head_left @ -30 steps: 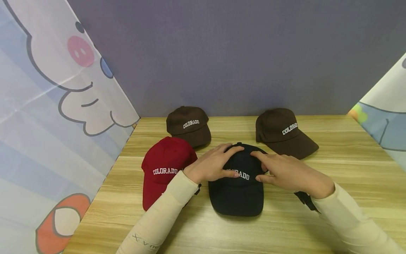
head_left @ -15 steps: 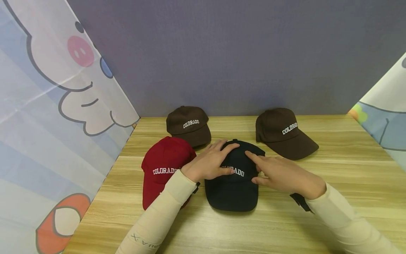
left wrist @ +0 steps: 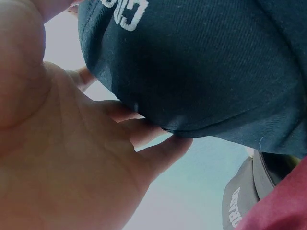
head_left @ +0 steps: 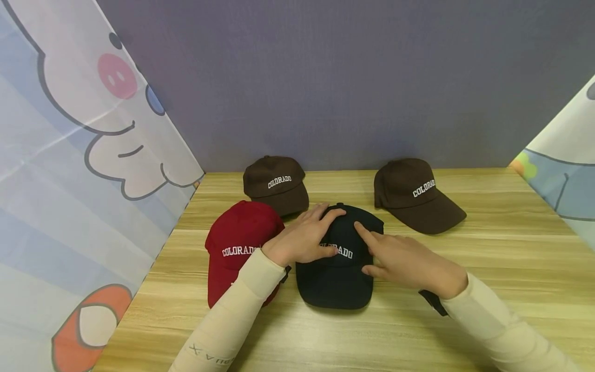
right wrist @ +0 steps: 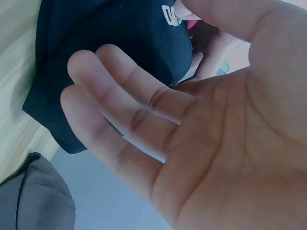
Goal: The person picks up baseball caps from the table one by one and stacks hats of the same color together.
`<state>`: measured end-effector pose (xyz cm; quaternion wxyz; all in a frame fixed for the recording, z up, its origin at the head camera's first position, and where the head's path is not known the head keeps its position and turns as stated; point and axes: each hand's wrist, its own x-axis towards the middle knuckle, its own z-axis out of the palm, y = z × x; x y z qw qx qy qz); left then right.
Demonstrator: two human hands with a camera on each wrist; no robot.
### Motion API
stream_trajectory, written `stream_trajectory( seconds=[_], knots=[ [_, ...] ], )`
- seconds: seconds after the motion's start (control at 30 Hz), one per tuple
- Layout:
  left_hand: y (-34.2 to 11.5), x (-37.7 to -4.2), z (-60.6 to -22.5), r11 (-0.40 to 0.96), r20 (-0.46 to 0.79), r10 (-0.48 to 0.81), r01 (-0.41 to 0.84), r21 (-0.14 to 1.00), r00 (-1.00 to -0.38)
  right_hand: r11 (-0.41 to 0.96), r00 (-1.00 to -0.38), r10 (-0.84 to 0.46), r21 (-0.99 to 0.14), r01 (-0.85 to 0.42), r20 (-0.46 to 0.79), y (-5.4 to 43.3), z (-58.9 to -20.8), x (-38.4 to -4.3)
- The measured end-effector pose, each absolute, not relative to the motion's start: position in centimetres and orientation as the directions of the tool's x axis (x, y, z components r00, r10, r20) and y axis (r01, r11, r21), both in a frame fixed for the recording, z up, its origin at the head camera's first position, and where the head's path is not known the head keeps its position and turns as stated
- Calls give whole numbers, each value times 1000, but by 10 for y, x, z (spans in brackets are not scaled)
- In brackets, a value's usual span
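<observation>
The left hand point(head_left: 302, 236) cups the black COLORADO baseball cap point(head_left: 335, 281) from its left, fingers spread over the crown, thumb by the lettering. The right hand point(head_left: 401, 260) slants in from the cap's right, index finger stretched toward the crown. Both are loose, gripping nothing. A red cap point(head_left: 239, 235) sits left of it on the tabletop point(head_left: 511, 243).
</observation>
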<state>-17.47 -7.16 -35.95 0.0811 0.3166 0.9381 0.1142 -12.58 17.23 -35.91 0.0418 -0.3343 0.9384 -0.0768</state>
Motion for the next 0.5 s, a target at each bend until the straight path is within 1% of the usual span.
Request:
stream_trajectory(
  seconds=[0.2, 0.37, 0.5],
  knots=[
    [-72, -174, -361, 767, -60, 620, 589, 253, -782, 768, -775, -632, -164, -620, -31, 171, -360, -125],
    [-72, -173, -362, 758, -39, 634, 609, 233, -773, 757, -774, -633, -227, -613, -20, 177, -357, -129],
    [-71, -174, -363, 760, -46, 632, 608, 230, -773, 759, -791, -612, -274, -590, 7, 187, -350, -132]
  ],
)
